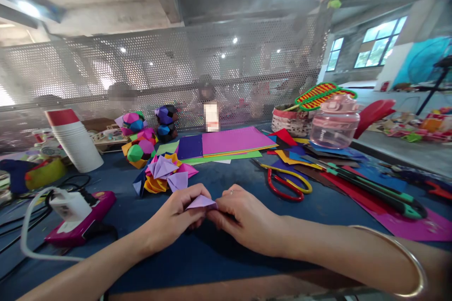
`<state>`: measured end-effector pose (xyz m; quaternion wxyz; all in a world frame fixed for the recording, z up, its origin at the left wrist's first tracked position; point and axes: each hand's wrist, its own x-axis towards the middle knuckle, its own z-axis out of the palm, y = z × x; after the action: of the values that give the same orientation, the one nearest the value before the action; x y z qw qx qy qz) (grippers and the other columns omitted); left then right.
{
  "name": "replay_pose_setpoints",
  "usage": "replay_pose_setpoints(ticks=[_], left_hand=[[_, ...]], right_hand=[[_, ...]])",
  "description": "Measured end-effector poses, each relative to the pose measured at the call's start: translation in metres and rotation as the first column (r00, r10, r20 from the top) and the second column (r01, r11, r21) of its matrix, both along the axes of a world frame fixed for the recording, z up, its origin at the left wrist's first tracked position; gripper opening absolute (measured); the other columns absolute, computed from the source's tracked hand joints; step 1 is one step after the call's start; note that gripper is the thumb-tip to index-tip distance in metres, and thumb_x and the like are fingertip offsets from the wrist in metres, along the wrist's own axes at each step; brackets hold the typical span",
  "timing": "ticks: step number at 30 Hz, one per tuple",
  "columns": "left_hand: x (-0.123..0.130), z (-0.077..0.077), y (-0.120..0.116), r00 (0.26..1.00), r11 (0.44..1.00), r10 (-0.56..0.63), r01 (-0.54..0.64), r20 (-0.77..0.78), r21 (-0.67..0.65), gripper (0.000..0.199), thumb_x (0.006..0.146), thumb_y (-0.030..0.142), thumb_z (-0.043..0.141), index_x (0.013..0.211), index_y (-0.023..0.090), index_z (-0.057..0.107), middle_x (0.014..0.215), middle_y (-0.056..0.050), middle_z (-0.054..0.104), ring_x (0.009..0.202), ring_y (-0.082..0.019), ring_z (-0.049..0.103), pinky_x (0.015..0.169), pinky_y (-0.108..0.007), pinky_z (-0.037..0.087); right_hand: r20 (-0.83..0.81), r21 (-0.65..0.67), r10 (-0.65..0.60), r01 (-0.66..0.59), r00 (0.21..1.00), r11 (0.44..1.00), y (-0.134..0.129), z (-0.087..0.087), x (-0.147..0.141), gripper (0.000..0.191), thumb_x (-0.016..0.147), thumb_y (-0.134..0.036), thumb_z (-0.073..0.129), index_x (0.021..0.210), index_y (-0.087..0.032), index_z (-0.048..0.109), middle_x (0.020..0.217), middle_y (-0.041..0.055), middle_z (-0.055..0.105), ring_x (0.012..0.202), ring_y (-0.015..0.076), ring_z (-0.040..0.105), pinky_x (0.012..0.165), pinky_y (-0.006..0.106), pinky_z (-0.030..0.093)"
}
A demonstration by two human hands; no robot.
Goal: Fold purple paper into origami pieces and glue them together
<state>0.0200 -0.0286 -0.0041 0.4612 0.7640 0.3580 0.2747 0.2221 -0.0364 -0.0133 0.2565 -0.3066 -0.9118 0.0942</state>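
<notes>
A small folded piece of lilac paper (201,202) is held between both hands over the front of the blue table. My left hand (178,211) grips its left side, thumb below and fingers curled round it. With thumb and fingers pinched, my right hand (243,216) holds the paper's right end. The fingertips partly hide the fold. Just beyond my left hand lies a pile of folded paper pieces (164,171) in lilac, orange, pink and dark blue. Scissors (287,184) with red and yellow handles rest beyond my right hand.
Coloured paper sheets (240,141) lie at the back centre, near faceted paper balls (139,150). On the left are stacked paper cups (74,141) and a magenta power strip (81,221). A cutter knife (374,188), a pink bottle (334,124) and a basket (289,121) stand or lie right.
</notes>
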Motion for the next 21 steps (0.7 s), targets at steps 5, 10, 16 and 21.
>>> replay_pose_setpoints(ticks=[5, 10, 16, 21], left_hand=[[0.0000, 0.0027, -0.0040, 0.999, 0.979, 0.026, -0.016, -0.043, 0.201, 0.009, 0.086, 0.014, 0.047, 0.084, 0.018, 0.055, 0.064, 0.005, 0.050, 0.060, -0.010, 0.044, 0.057, -0.022, 0.033], [0.0019, 0.0022, -0.0067, 0.989, 0.889, 0.096, -0.033, -0.115, 0.457, 0.020, 0.080, 0.005, 0.049, 0.092, 0.019, 0.058, 0.077, 0.001, 0.061, 0.070, -0.013, 0.055, 0.064, -0.023, 0.038], [0.0010, -0.0041, -0.0030, 0.959, 0.828, 0.214, -0.076, -0.187, 0.556, 0.036, 0.084, 0.006, 0.049, 0.114, 0.026, 0.055, 0.091, 0.002, 0.067, 0.076, -0.014, 0.062, 0.068, -0.024, 0.044], [-0.0021, -0.0062, 0.0004, 0.989, 0.737, 0.078, 0.027, -0.124, 0.675, 0.050, 0.085, 0.001, 0.044, 0.124, 0.029, 0.056, 0.108, -0.001, 0.065, 0.098, -0.015, 0.061, 0.087, -0.027, 0.047]], right_hand=[[-0.049, -0.106, 0.017, -0.023, 0.999, 0.994, -0.0001, 0.0037, 0.0006, 0.035, 0.100, -0.026, 0.039, 0.074, -0.016, 0.061, 0.066, -0.0009, 0.064, 0.062, 0.0103, 0.057, 0.069, 0.025, 0.036], [-0.076, -0.091, -0.025, 0.018, 0.997, 0.996, 0.0025, 0.0041, 0.0021, 0.028, 0.095, -0.020, 0.044, 0.070, -0.017, 0.056, 0.061, -0.0034, 0.056, 0.058, 0.0093, 0.049, 0.063, 0.024, 0.032], [-0.137, 0.005, -0.097, 0.099, 0.986, 0.995, 0.0049, 0.0015, 0.0008, 0.029, 0.080, -0.014, 0.056, 0.055, -0.017, 0.042, 0.050, -0.0069, 0.038, 0.054, 0.0084, 0.038, 0.066, 0.026, 0.028], [-0.130, -0.003, -0.083, 0.083, 0.988, 0.997, 0.0041, -0.0013, -0.0004, 0.028, 0.074, -0.012, 0.056, 0.054, -0.017, 0.038, 0.050, -0.0072, 0.036, 0.052, 0.0079, 0.034, 0.066, 0.026, 0.028]])
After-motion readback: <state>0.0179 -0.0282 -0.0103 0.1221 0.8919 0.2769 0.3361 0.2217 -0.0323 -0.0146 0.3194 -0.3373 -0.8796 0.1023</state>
